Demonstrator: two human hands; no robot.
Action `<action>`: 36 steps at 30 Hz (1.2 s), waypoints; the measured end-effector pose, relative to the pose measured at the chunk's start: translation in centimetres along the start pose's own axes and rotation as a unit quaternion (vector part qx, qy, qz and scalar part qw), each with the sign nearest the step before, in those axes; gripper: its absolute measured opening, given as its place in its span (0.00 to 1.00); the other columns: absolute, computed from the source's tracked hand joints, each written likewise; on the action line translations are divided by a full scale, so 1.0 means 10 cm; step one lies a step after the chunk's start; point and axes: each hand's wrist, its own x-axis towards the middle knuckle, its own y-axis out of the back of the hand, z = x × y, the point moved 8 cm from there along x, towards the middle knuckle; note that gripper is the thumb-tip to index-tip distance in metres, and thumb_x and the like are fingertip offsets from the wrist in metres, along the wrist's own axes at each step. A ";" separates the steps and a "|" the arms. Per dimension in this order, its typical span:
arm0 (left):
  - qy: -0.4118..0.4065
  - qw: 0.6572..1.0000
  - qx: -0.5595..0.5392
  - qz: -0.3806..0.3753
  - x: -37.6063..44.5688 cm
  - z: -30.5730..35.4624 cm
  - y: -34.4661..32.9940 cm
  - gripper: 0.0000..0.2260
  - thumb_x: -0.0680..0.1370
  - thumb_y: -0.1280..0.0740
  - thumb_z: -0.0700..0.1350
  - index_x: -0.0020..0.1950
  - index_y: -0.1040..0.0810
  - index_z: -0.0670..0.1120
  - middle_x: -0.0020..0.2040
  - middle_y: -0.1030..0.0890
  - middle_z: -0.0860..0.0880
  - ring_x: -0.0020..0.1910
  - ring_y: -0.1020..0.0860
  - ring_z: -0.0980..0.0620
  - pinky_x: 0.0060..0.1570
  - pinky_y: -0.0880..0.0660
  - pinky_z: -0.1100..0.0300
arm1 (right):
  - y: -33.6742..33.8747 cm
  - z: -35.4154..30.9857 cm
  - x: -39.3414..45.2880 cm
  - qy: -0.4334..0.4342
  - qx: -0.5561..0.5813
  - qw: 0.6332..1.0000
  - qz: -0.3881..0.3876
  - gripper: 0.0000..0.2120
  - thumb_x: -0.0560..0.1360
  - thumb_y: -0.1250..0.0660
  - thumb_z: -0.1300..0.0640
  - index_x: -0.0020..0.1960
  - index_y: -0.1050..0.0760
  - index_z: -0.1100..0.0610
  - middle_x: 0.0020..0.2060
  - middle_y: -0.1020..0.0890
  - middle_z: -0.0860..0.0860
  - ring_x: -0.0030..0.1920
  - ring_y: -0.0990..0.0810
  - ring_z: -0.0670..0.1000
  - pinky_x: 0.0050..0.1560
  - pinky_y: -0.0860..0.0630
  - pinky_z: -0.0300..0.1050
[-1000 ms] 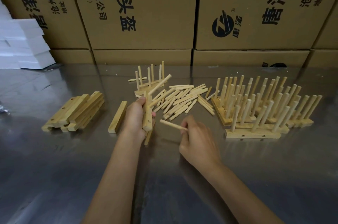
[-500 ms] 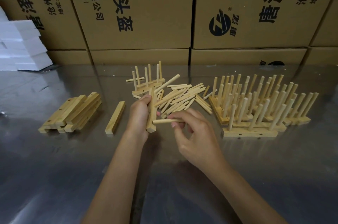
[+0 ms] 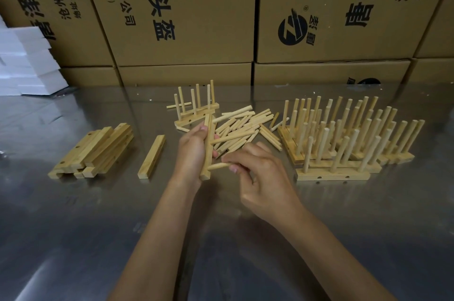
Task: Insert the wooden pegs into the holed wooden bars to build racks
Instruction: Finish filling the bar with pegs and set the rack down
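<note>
Holding the holed bar point(image 3: 209, 147) in your left hand point(image 3: 190, 153), fingers curled round it, clear of the bench point(image 3: 73, 227). Bar's long axis runs near-to-far from you, close to upright in the view, near end low by your palm, far end up by the loose peg pile point(image 3: 245, 126).

Right hand point(image 3: 260, 177) pinches one peg point(image 3: 218, 166) between thumb and fingertips. Peg lies crosswise to the bar, roughly square to it, left tip touching or just at the bar's right face near the lower end. Can't tell whether the tip is already in a hole; your fingers and the bar edge hide it.

A second peg point(image 3: 229, 138) sticks out of the bar higher up, same side, pointing right. It looks seated.

Key relation: peg comes from the right and the bar sits left of it, so the push runs right-to-left, across the bar's length. The right hand does the driving and the left only braces. My read is the peg axis needs to stay square to the bar face or it'll bind.

Elsewhere: finished racks point(image 3: 344, 143) stand right of your hands, one part-built rack point(image 3: 196, 111) behind the pile, spare bars point(image 3: 95, 150) stacked left with a single bar point(image 3: 151, 157) just beside them.
</note>
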 end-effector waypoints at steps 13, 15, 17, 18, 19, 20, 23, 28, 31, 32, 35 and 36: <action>-0.004 1.000 0.026 0.015 -0.03 -0.04 -0.03 0.14 0.85 0.42 0.45 0.67 0.22 0.48 0.40 0.18 0.48 0.24 0.26 0.56 0.26 0.25 0.62 | 0.02 0.05 -0.01 -0.033 0.031 0.999 -0.019 0.11 0.73 0.33 0.70 0.49 0.16 0.58 0.40 0.25 0.42 0.45 0.31 0.36 0.45 0.37 0.25; -0.005 0.999 0.034 0.018 -0.03 -0.05 -0.02 0.14 0.85 0.42 0.45 0.67 0.22 0.48 0.41 0.18 0.49 0.25 0.25 0.56 0.27 0.25 0.63 | 0.00 0.08 -0.01 -0.044 0.035 0.998 -0.025 0.11 0.73 0.33 0.69 0.49 0.16 0.57 0.40 0.24 0.43 0.44 0.30 0.39 0.44 0.37 0.25; -0.007 0.999 0.040 0.023 -0.03 -0.06 -0.02 0.14 0.85 0.42 0.46 0.67 0.22 0.49 0.40 0.18 0.49 0.25 0.25 0.57 0.26 0.25 0.64 | -0.02 0.12 -0.01 -0.055 0.042 0.997 -0.029 0.11 0.73 0.33 0.68 0.49 0.16 0.56 0.39 0.23 0.44 0.45 0.29 0.41 0.43 0.36 0.27; -0.008 0.999 0.041 0.025 -0.03 -0.06 -0.02 0.13 0.85 0.42 0.46 0.66 0.22 0.49 0.40 0.18 0.49 0.26 0.25 0.56 0.27 0.25 0.64 | -0.03 0.14 -0.01 -0.058 0.043 0.997 -0.030 0.11 0.73 0.32 0.68 0.49 0.16 0.56 0.39 0.23 0.44 0.44 0.29 0.40 0.42 0.36 0.27; -0.008 0.999 0.040 0.025 -0.03 -0.06 -0.02 0.13 0.85 0.42 0.46 0.66 0.22 0.50 0.39 0.18 0.49 0.26 0.25 0.56 0.27 0.25 0.63 | -0.03 0.14 -0.01 -0.058 0.044 0.997 -0.029 0.10 0.73 0.32 0.67 0.49 0.16 0.56 0.39 0.23 0.44 0.44 0.28 0.40 0.42 0.36 0.27; -0.009 0.999 0.040 0.025 -0.03 -0.05 -0.03 0.13 0.85 0.42 0.45 0.66 0.21 0.50 0.40 0.18 0.49 0.26 0.25 0.55 0.28 0.25 0.63 | -0.03 0.15 -0.01 -0.058 0.044 0.997 -0.027 0.10 0.73 0.32 0.67 0.49 0.16 0.56 0.39 0.23 0.44 0.43 0.28 0.39 0.41 0.36 0.27; -0.011 0.999 0.038 0.023 -0.03 -0.05 -0.04 0.12 0.85 0.42 0.45 0.64 0.22 0.50 0.40 0.18 0.49 0.26 0.25 0.56 0.27 0.25 0.63 | -0.02 0.17 -0.01 -0.062 0.044 0.997 -0.023 0.08 0.73 0.31 0.66 0.47 0.17 0.55 0.37 0.24 0.41 0.41 0.27 0.38 0.39 0.36 0.27; -0.021 0.999 0.019 0.020 -0.02 -0.02 -0.03 0.14 0.85 0.42 0.45 0.68 0.24 0.50 0.42 0.18 0.48 0.28 0.26 0.54 0.29 0.25 0.63 | 0.02 0.26 -0.01 -0.101 0.077 0.991 -0.036 0.13 0.75 0.29 0.60 0.57 0.19 0.48 0.36 0.24 0.38 0.39 0.24 0.38 0.36 0.31 0.29; -0.028 0.999 0.001 0.026 -0.01 0.00 -0.02 0.15 0.85 0.42 0.46 0.71 0.26 0.50 0.44 0.18 0.47 0.28 0.25 0.54 0.33 0.25 0.60 | 0.06 0.35 0.00 -0.139 0.066 0.988 -0.020 0.24 0.72 0.26 0.49 0.64 0.31 0.39 0.50 0.22 0.37 0.48 0.24 0.37 0.40 0.27 0.33; -0.030 0.999 -0.008 0.029 -0.01 0.00 -0.01 0.15 0.85 0.42 0.46 0.72 0.27 0.50 0.46 0.18 0.47 0.28 0.24 0.54 0.35 0.24 0.59 | 0.10 0.37 0.00 -0.157 0.056 0.986 0.007 0.27 0.71 0.25 0.46 0.65 0.34 0.38 0.53 0.25 0.35 0.49 0.24 0.36 0.42 0.25 0.34; -0.024 0.999 -0.035 0.032 0.01 0.00 0.04 0.16 0.85 0.41 0.46 0.74 0.30 0.52 0.52 0.16 0.47 0.34 0.19 0.53 0.43 0.19 0.52 | 0.17 0.49 -0.04 -0.212 0.063 0.973 0.071 0.31 0.68 0.27 0.37 0.65 0.39 0.39 0.51 0.26 0.35 0.45 0.22 0.40 0.44 0.22 0.44; -0.025 0.998 -0.038 0.031 0.02 0.00 0.06 0.17 0.85 0.40 0.46 0.74 0.31 0.53 0.54 0.16 0.46 0.36 0.17 0.52 0.46 0.19 0.48 | 0.15 0.55 -0.06 -0.235 0.070 0.967 0.063 0.31 0.69 0.29 0.35 0.66 0.39 0.40 0.48 0.23 0.37 0.43 0.21 0.41 0.45 0.21 0.46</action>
